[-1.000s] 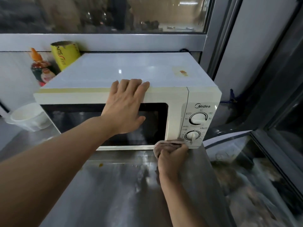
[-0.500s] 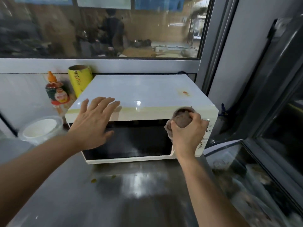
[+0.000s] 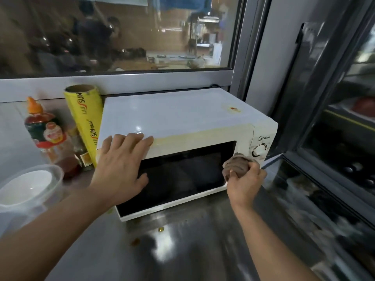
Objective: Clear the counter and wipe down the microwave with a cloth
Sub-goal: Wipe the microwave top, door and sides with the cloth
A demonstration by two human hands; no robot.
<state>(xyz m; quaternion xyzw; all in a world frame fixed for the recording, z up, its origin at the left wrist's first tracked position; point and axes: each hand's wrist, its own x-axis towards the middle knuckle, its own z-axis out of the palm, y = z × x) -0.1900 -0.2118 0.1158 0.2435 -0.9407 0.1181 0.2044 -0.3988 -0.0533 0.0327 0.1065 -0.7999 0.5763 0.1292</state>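
1. the right hand (image 3: 244, 182) has its fingers curled round a bunched brownish cloth (image 3: 236, 166), the wad sticking up out of the fist and pressed to the front of the microwave (image 3: 182, 126).

2. the cloth touches the seam where the dark door glass meets the white control panel, just below the upper dial (image 3: 259, 150). the lower dial is hidden behind cloth and fist.

3. the left hand (image 3: 121, 169) lies flat with fingers spread, palm on the upper left part of the door, fingertips reaching over the front top edge. it looks to be steadying the box.

4. the relation that counts: the microwave's long axis runs left to right across the counter (image 3: 192, 250), slewed so its right end sits further back. from the cloth, the unwiped door stretches off to the left, toward the bracing hand; the panel lies just to the right.

5. i'd judge the right hand the only one placed to wipe, and a sweep leftward would meet the left hand unless that one lifts.

6. further out, at the counter's back left: a yellow wrap roll (image 3: 86, 120) leaning against the microwave's left side, a sauce bottle (image 3: 43, 128), and a plastic tub (image 3: 26, 187) near the left edge. a few crumbs lie on the steel in front.
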